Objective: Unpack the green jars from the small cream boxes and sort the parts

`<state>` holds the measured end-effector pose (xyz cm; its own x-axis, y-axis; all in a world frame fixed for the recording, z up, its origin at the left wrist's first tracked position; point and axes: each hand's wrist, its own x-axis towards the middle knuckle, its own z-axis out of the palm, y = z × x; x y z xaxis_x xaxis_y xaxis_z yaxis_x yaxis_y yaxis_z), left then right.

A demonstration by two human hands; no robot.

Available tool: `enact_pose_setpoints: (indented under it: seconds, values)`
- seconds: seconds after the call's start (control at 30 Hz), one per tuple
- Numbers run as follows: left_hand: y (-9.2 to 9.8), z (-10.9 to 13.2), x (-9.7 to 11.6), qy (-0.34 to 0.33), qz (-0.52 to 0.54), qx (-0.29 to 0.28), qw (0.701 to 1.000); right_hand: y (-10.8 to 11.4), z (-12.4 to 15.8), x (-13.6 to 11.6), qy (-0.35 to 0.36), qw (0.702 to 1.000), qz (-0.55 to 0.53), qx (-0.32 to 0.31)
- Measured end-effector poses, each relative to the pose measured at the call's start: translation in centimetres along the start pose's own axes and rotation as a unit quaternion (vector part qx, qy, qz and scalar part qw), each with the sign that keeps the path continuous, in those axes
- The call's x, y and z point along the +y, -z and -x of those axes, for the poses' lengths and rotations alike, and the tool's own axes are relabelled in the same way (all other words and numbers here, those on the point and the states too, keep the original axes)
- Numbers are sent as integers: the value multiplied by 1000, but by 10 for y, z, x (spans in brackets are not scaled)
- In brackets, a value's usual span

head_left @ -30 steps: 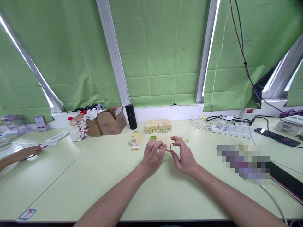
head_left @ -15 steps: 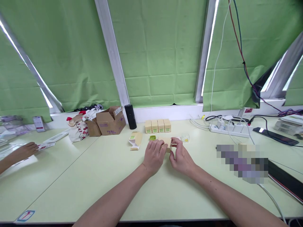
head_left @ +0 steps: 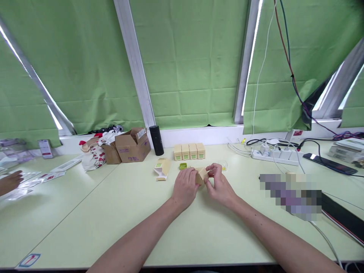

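My left hand (head_left: 185,185) and my right hand (head_left: 218,184) are both closed on a small tan carton (head_left: 202,175) just above the pale green table (head_left: 119,212). The carton is tilted, one corner up between my fingers. A small green-lidded jar (head_left: 183,166) stands just behind my left hand. A small clear object with a yellow spot (head_left: 224,166) lies behind my right hand. A row of several tan cartons with green labels (head_left: 189,151) stands further back. An unfolded carton (head_left: 162,168) lies to the left of my hands.
An open brown cardboard box (head_left: 132,144), a printed bag (head_left: 93,153) and a black cylinder (head_left: 156,140) stand at the back left. A white power strip (head_left: 277,156) with cables and a phone (head_left: 330,163) lie at the right. Another person's hand (head_left: 10,182) rests at the far left.
The flat tan carton has been folded up into a box shape between my hands. The other person's hand at the left has drawn back toward the frame edge.
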<state>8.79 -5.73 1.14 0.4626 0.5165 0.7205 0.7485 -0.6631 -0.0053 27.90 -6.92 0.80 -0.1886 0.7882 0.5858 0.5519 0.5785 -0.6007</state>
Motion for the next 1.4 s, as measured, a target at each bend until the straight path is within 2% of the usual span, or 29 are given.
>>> enact_pose_setpoints:
  seconds: [0.3, 0.47, 0.8, 0.87, 0.97, 1.17, 1.27, 1.4]
  values:
    - [-1, 1, -1, 3, 36, -26, 999, -6, 1, -1, 11, 999, 32, -16]
    - [-4, 2, -3, 30, 60, -34, 997, -2, 0, -1, 6, 999, 30, -19]
    - [-5, 2, -7, 139, 176, -67, 972, 2, -6, 10, 7, 998, -17, 54]
    - [-5, 2, -8, 150, 194, -66, 967, 5, -9, 15, 33, 996, -19, 79]
    - [-4, 3, -8, 145, 207, -64, 966, 14, -14, 22, 116, 987, 9, 110]
    - [3, 0, -5, 85, 166, -101, 977, 28, -22, 31, 263, 954, 110, 92]
    - [6, -1, -3, 86, 148, -120, 978, 26, -23, 32, 288, 943, 146, 77]
    - [7, -2, -2, 84, 155, -125, 976, 24, -23, 31, 284, 938, 177, 89]
